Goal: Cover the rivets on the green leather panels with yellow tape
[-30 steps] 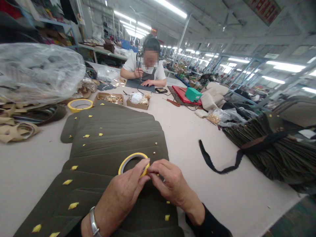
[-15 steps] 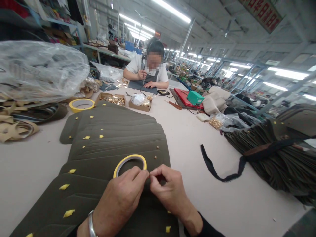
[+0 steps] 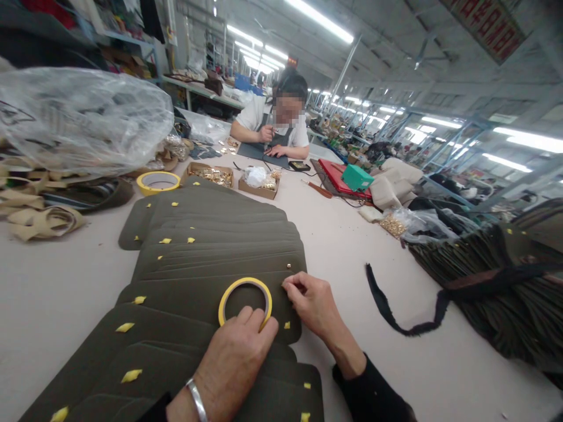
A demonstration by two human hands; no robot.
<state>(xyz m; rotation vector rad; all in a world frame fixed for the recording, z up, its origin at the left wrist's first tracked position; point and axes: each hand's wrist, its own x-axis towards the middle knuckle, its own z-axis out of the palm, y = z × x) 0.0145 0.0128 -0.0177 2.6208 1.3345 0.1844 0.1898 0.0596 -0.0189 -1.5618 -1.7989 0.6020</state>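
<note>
Yellow tape roll (image 3: 245,302) is lying flat on the fanned stack of olive-green panels (image 3: 211,246); the left hand (image 3: 240,357) is resting fingertips on its near rim. Just beside it, the right hand (image 3: 314,302) is pinching at a panel edge, fingers closed together. Farther up the table, two cardboard trays (image 3: 210,174) (image 3: 259,186) are holding brass fittings. A clear plastic bag (image 3: 83,120) is bulging over the pale straps (image 3: 41,220) at left.
</note>
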